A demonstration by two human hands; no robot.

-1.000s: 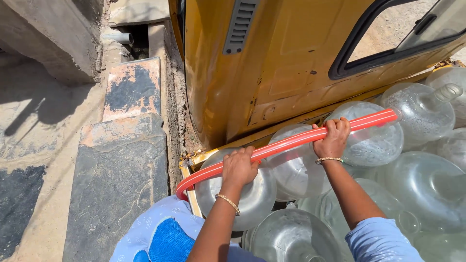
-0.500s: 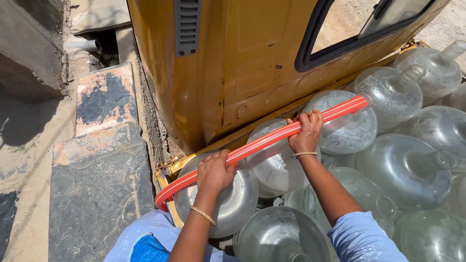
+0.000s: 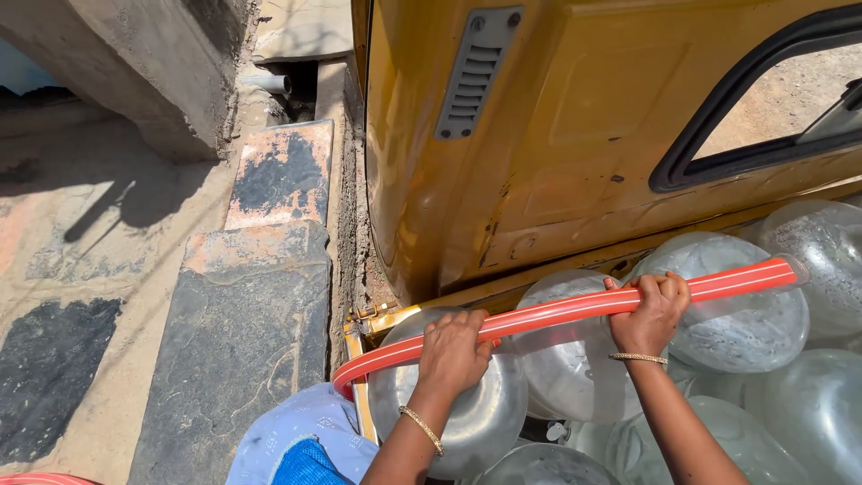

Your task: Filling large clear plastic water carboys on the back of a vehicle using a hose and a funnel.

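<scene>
— What is being held?

— An orange-red hose (image 3: 575, 313) with pale stripes along it. It runs slantwise through both hands, low at the left hand's side and rising past the right hand, where its end lies against a clear water jar (image 3: 736, 314).

— How do the hands grip it?

— The left hand (image 3: 453, 352) is curled over the hose from above, fingers wrapped round it, with a thin bangle at the wrist. The right hand (image 3: 648, 310) is closed round it too, knuckles up, fingers folded over the top, also with a bangle. Both are clenched on the hose, well apart from each other.

— And beyond the left hand?

— The hose bends downward just past it, near a yellow metal rail (image 3: 359, 359) and a bit of light blue cloth (image 3: 296, 436).

— What lies under the hands?

— Large clear jars (image 3: 575, 368) packed side by side, one directly under the left hand, one between the hands, more beyond and below the right hand.

— Above them?

— A worn yellow vehicle panel (image 3: 557, 135) with a grey vent (image 3: 476, 72) and a dark-rimmed window (image 3: 763, 117), just past the hose.

— Off to the left?

— Stone slabs (image 3: 242, 314) and sandy ground, well away from the left hand, and a concrete block (image 3: 144, 63) farther up.
</scene>
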